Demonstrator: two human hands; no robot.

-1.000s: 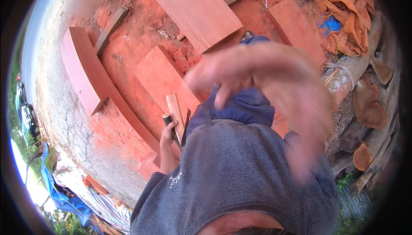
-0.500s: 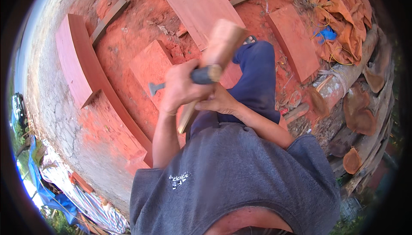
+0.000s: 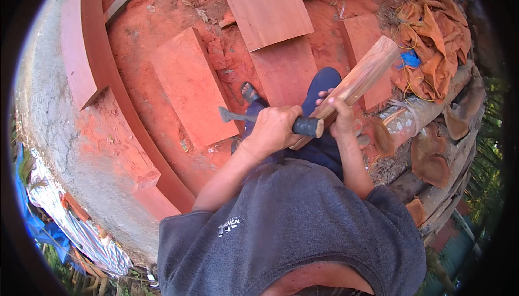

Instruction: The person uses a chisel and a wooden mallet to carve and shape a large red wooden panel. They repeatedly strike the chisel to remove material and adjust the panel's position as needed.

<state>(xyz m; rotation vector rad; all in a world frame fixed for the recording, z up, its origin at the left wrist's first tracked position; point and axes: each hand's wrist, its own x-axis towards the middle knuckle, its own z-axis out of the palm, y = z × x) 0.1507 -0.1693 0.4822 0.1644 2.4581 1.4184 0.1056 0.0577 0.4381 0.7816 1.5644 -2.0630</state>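
My left hand (image 3: 273, 128) is closed round a chisel. Its flared metal blade (image 3: 229, 114) points left, and its black-wrapped wooden handle (image 3: 308, 127) sticks out to the right of my fist. In my right hand (image 3: 340, 119) is a club-shaped wooden mallet (image 3: 365, 72), gripped partway along its length. The mallet slants up to the right, and its lower end passes behind the chisel handle beside my left hand. Both tools are held over my knees, above the red-dusted ground. Whether my left fingers also touch the mallet I cannot tell.
A thick reddish plank (image 3: 194, 88) lies left of my feet. Ahead, one board (image 3: 265, 9) rests over another (image 3: 286, 69). Long curved-looking beams (image 3: 84, 53) run along the left. At right are a board (image 3: 373, 91), an orange tarp (image 3: 432, 42) and stacked logs (image 3: 432, 158).
The mallet has swung to the right, away from over my left hand. My right hand has moved right and now grips it farther along. My left hand still holds the chisel. The view has shifted.
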